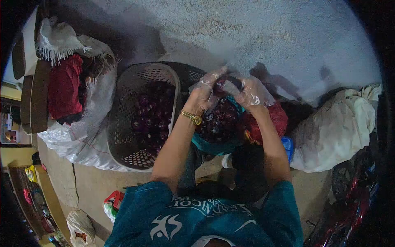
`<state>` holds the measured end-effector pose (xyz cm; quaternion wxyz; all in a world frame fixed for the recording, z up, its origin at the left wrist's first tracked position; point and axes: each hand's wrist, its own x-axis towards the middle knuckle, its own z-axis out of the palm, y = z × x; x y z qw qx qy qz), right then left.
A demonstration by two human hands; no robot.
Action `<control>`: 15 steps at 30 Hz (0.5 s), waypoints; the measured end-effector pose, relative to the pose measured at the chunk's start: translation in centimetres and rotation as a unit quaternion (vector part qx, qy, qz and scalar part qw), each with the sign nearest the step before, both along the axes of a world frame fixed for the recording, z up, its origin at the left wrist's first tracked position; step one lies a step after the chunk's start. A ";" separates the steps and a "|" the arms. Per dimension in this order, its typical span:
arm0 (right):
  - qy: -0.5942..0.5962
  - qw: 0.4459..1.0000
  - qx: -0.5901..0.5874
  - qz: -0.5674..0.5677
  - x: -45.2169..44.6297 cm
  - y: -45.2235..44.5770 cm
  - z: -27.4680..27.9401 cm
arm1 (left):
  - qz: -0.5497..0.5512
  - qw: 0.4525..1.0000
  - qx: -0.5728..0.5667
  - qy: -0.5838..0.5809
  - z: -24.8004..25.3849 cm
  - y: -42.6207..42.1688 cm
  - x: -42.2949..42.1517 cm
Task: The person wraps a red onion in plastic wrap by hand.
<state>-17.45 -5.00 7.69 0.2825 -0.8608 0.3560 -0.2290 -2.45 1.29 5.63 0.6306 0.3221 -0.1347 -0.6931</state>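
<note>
My left hand [203,91], in a clear plastic glove with a gold watch at the wrist, is closed around one side of a small dark purple red onion [224,85]. Gloved in the same thin plastic, my right hand [250,94] closes on its other side. Fingers and blur partly hide the onion. Both hands are above a teal container [205,145] filled with dark red onions [221,117]. To the left, a tilted grey plastic basket [119,140] holds many more purple onions [152,119].
A red sack [275,119] stands right of the teal container, near a blue object [288,149]. A large pale sack [335,129] leans at the right. An open white woven sack [103,90] with red cloth stands left. A rough wall [255,33] rises ahead.
</note>
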 end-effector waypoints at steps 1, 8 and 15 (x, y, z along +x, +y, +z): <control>0.000 1.000 0.000 0.000 0.0 -0.2 -0.3 | -0.004 1.000 -0.001 -0.012 0.2 0.0 -0.1; 0.079 0.995 -0.055 -0.013 0.0 0.1 0.2 | 0.055 0.989 -0.016 -0.137 -1.3 0.4 0.2; 0.060 0.990 -0.125 0.023 -0.3 0.6 0.8 | 0.018 0.999 0.016 -0.023 -0.9 0.2 0.4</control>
